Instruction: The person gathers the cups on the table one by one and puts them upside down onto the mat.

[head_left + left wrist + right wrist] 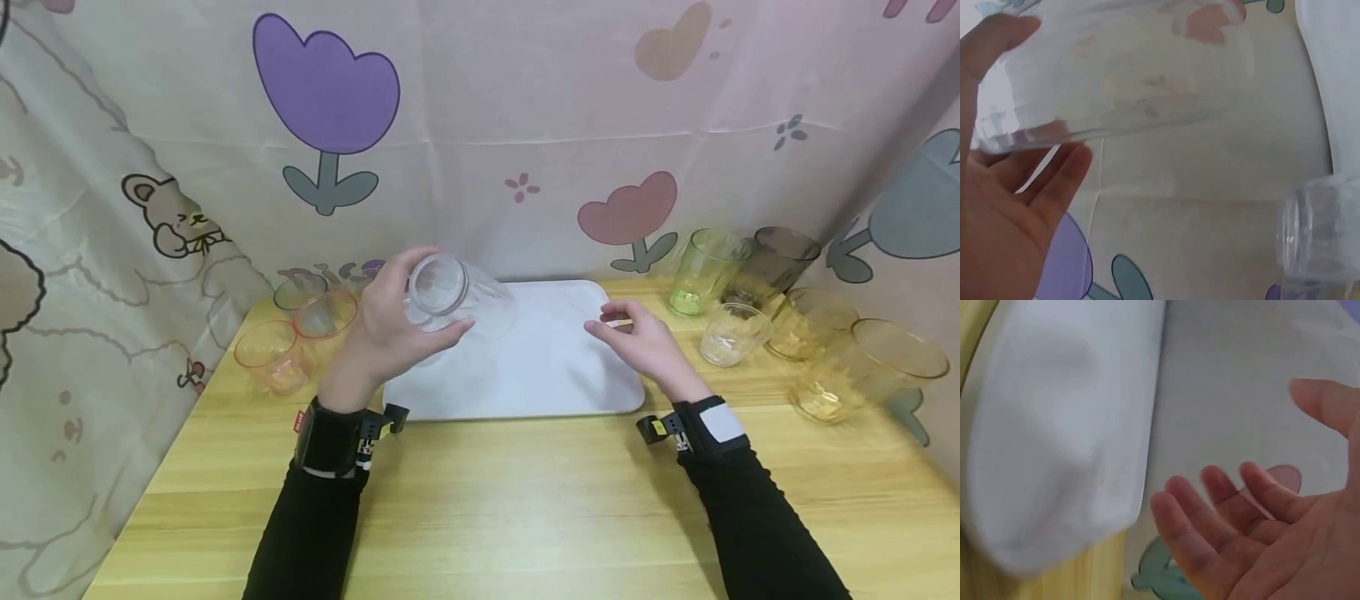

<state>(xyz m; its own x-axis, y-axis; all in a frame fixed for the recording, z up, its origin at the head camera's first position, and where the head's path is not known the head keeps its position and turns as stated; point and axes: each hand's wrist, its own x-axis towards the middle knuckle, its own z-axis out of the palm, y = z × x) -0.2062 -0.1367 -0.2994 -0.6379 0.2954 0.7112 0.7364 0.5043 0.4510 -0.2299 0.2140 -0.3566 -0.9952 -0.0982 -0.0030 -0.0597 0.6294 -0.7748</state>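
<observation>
Clear glass (457, 298), empty, gripped sideways by left hand (390, 333); right hand (648, 346) relaxed open.

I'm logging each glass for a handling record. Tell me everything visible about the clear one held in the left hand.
The clear glass is a colourless, see-through tumbler that looks like glass or plastic, with a thick round base and faintly ribbed walls. It seems empty. It is tipped on its side in the air, base toward the camera, mouth pointing away over the white tray. The left hand grips it, thumb over the top and fingers curled beneath. Nothing else touches it.
</observation>
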